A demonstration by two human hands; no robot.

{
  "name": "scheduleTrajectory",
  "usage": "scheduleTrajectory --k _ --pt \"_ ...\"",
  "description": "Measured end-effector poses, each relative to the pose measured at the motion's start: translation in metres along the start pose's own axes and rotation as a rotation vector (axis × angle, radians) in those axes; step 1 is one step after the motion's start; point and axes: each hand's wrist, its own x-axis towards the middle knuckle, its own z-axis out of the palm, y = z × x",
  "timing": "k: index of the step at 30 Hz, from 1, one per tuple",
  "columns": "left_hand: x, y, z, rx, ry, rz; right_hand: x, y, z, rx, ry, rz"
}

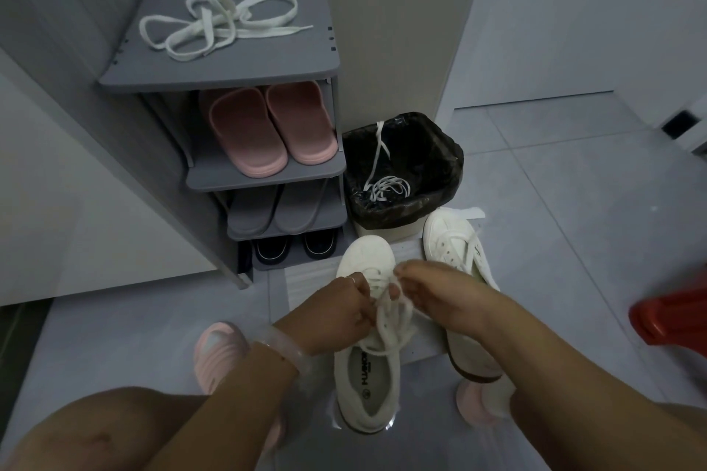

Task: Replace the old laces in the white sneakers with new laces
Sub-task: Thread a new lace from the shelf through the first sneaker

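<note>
Two white sneakers stand on the floor: the near sneaker point(368, 356) under both hands, the far sneaker point(457, 260) just beside it to the right, still laced. The left hand point(336, 312) and right hand point(432, 296) each pinch the loose lace point(386, 321) over the near sneaker's eyelets. A grey shoe rack point(214, 78) carries a heap of wide white laces point(218, 25) on top, one pair of pink slippers point(267, 130), one grey pair point(283, 208) and one dark pair point(294, 247) below. A bin point(401, 168) lined in black, near the far sneaker's toe, holds thin laces point(386, 187).
</note>
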Motion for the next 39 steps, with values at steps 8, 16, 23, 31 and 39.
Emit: scheduleTrajectory --k 8,16,23,31,39 --pt "0.002 0.004 0.003 -0.132 0.148 -0.108 -0.014 -0.047 -0.032 0.442 0.177 -0.54" --pt "-0.01 0.002 -0.019 -0.148 -0.177 -0.257 -0.024 -0.047 -0.04 -0.322 0.368 -0.837" --pt "-0.01 0.009 -0.012 -0.068 -0.14 -0.208 -0.031 -0.074 -0.089 -0.375 0.7 -0.595" --pt "-0.005 0.01 0.014 -0.008 -0.038 -0.224 -0.026 -0.013 -0.023 -1.38 -0.048 -0.242" --pt "-0.002 0.01 0.01 -0.11 0.188 -0.255 -0.006 0.034 0.002 -1.358 0.093 -0.385"
